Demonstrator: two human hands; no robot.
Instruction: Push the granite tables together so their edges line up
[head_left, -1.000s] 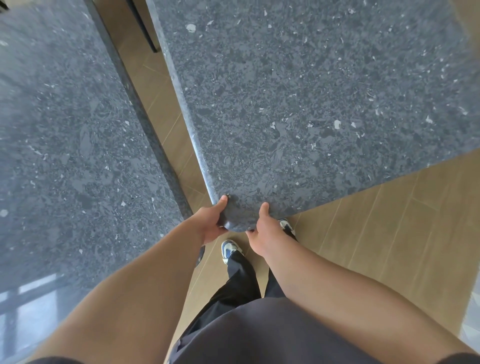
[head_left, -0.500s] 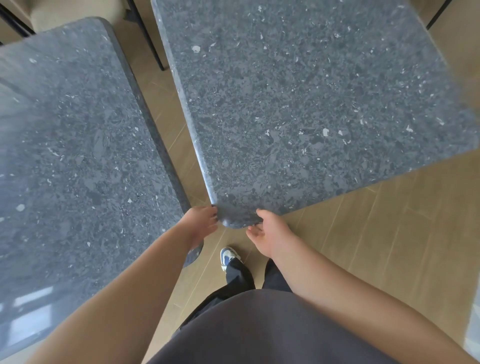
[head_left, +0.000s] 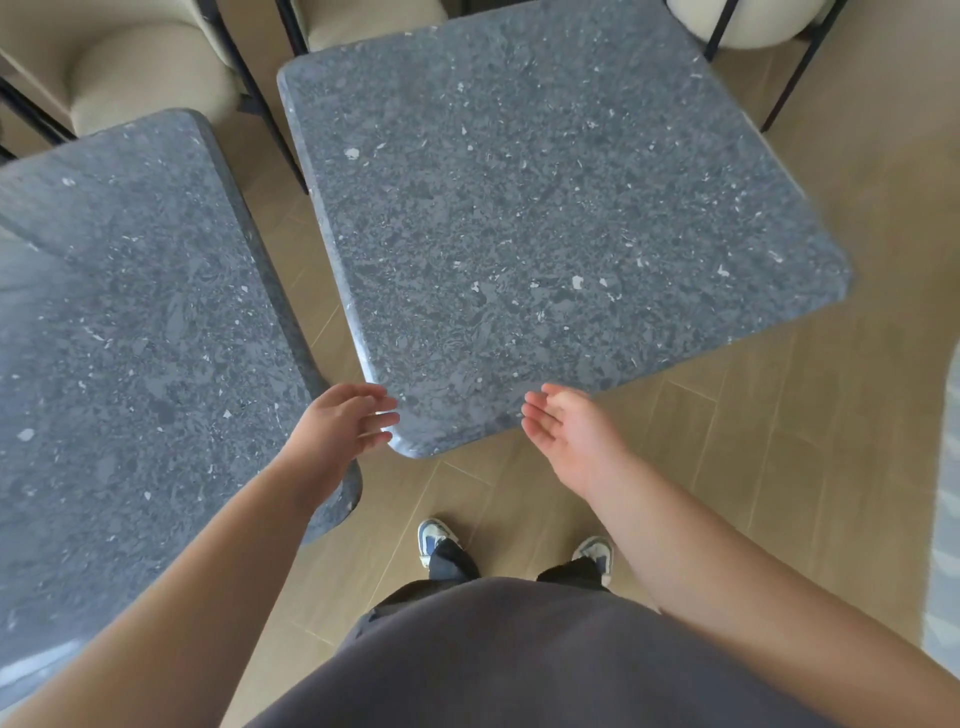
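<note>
Right table (head_left: 545, 234) looks heavy, rigid, slick (stone); grip its 6 o'clock corner edges. Left hand (head_left: 337, 431) and right hand (head_left: 571, 431): fingers open, empty.

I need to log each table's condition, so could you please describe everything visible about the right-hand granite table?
The right granite table has a roughly square top of dark grey stone flecked with white, with rounded corners and a glossy bevelled edge. It sits skewed, one corner pointing at the person, with a strip of wood floor between it and the left granite table. The left hand and right hand flank that corner, fingers open; contact is unclear. Its legs are hidden.
</note>
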